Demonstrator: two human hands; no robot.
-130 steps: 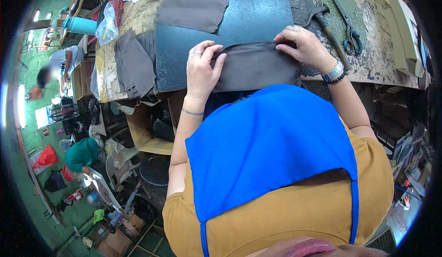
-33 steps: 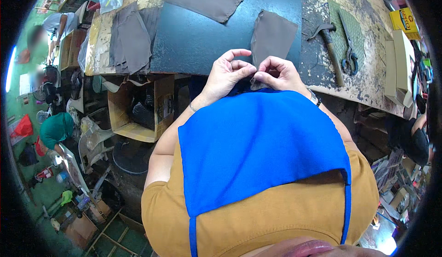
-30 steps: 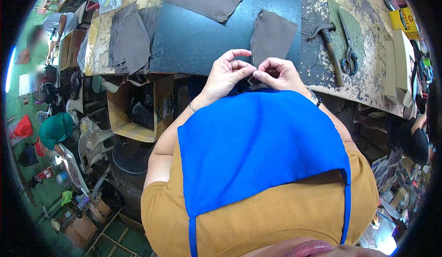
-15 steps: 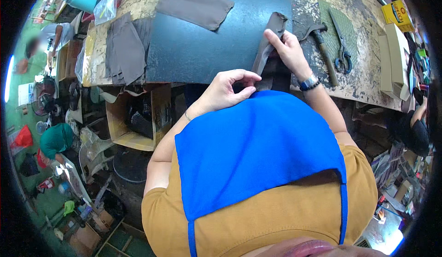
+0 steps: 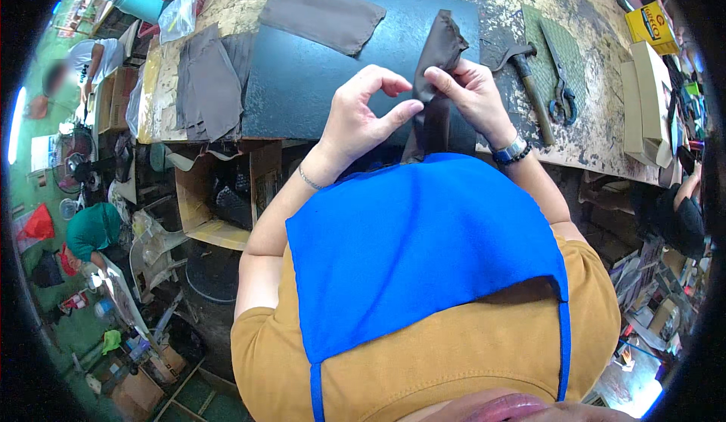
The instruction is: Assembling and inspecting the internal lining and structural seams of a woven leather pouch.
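Observation:
In front of me, upright above the near edge of a dark flat board (image 5: 325, 82), is a narrow folded dark brown piece of leather-like material (image 5: 434, 48). My right hand (image 5: 473, 97) grips its right side, thumb on the face toward me and fingers behind. At its left edge, my left hand (image 5: 363, 108) is curled, with thumb and forefinger tips pinching the edge. The lower end hangs behind my blue apron (image 5: 423, 233). Another dark brown piece (image 5: 325, 17) lies flat on the board's far side.
Left of the board lies a stack of dark brown pieces (image 5: 208, 82). To the right are a hammer (image 5: 529, 82) and large scissors (image 5: 560, 82) on a green mat (image 5: 533, 25). A cardboard box (image 5: 265, 187) stands below the table's front. People sit at far left.
My left hand has moved up and away from me along the piece's left edge. The piece has turned more upright, and my right hand has shifted slightly toward me.

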